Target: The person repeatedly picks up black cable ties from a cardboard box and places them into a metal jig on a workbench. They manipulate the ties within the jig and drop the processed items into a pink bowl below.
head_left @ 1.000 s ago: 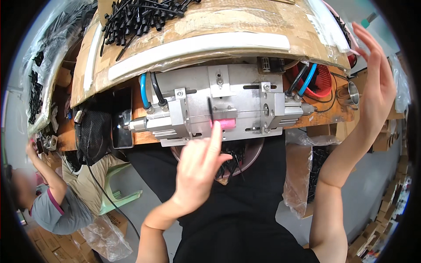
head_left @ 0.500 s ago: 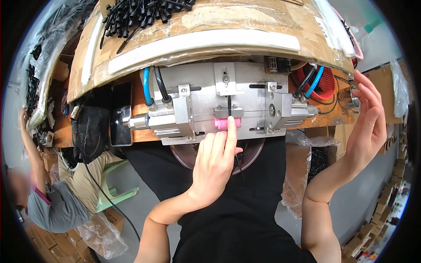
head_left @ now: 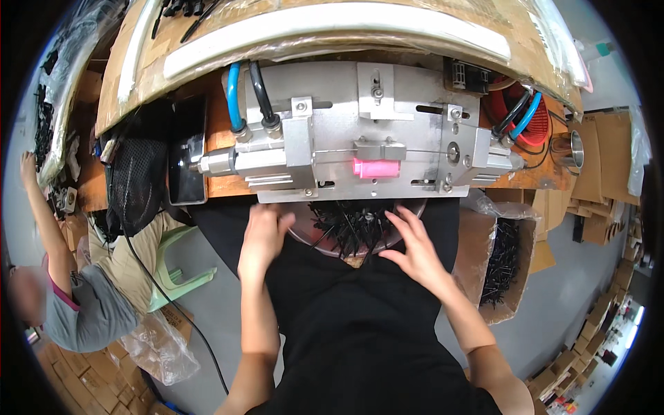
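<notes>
A reddish bowl [head_left: 301, 234] sits on my lap below the front edge of the metal fixture. A heap of thin black plastic parts [head_left: 349, 228] fills it. My left hand [head_left: 260, 242] is at the bowl's left rim, its fingers partly hidden and smeared by motion. On the other side, my right hand [head_left: 419, 254] reaches over the right rim, thumb and fingers apart, with nothing seen in it. Above the bowl, the metal fixture [head_left: 339, 97] carries a pink block [head_left: 376, 169] in front of a small grey clamp block [head_left: 380, 149]; no black part lies across them.
Blue air hoses [head_left: 234, 97] run to cylinders on both sides of the fixture. A phone [head_left: 188, 149] and a black mesh bag [head_left: 138, 180] lie at left. A carton of black parts [head_left: 501, 270] stands at right. Another person [head_left: 90, 311] sits at far left.
My left hand has left the pink block and dropped to the bowl. My right hand has come from the right side to the bowl's right rim. The black part is gone from the fixture.
</notes>
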`<control>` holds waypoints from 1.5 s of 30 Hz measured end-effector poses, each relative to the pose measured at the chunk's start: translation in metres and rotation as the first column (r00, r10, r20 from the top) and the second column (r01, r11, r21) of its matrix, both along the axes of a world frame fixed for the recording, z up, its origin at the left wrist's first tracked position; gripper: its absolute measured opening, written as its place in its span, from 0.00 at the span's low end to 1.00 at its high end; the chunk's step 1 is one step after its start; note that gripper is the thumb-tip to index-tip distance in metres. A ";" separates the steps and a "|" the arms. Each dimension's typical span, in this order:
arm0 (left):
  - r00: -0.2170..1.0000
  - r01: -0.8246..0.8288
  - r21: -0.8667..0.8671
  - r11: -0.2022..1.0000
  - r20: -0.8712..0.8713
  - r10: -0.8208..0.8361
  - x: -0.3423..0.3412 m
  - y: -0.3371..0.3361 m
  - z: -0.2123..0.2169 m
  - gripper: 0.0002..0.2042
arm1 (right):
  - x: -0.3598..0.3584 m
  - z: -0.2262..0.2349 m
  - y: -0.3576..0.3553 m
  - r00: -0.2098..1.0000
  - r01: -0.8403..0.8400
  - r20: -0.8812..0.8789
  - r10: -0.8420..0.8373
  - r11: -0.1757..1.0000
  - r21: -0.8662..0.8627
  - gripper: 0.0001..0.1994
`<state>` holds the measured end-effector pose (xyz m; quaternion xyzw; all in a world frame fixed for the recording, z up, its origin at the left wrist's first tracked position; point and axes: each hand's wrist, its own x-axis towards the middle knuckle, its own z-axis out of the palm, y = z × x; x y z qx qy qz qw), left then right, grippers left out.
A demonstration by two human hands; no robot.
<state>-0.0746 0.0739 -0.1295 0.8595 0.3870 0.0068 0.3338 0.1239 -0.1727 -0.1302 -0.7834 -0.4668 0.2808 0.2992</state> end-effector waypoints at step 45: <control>0.776 0.109 0.531 0.840 0.483 -0.406 0.178 0.160 0.220 0.10 | 0.189 0.248 0.235 0.668 -0.378 0.740 0.080 0.893 0.245 0.06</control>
